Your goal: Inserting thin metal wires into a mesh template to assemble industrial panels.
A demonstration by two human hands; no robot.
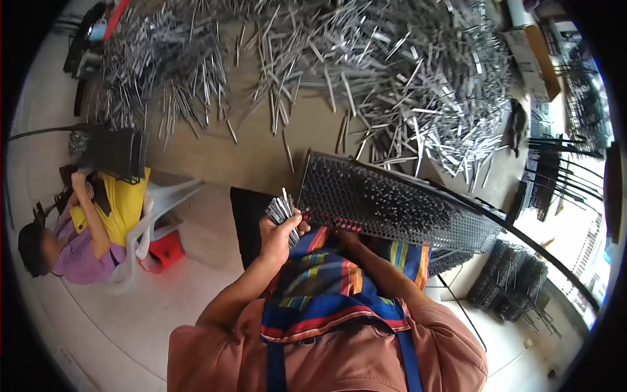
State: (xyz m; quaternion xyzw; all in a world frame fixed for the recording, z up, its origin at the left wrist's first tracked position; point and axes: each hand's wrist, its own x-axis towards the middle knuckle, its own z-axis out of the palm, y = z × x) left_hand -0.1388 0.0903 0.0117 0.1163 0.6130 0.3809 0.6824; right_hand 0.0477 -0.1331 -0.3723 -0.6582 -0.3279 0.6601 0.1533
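Note:
My left hand (279, 236) is closed round a bundle of thin silvery metal strips (281, 208), which fan out above the thumb. Just right of it, a long dark perforated metal panel (333, 186) leans between my lap and the table edge. Many strip ends poke through the holes of its middle and right part. My right hand (348, 240) reaches under the panel's lower edge, and its fingers are hidden there. A striped apron (326, 274) covers my lap below the panel.
Loose metal strips (418, 78) lie heaped over the brown table (255, 153). A thin black rod (548, 258) curves past the panel on the right. Dark racks (509, 281) stand on the floor at right. At left, another person (91, 228) sits on a chair near a red container (163, 251).

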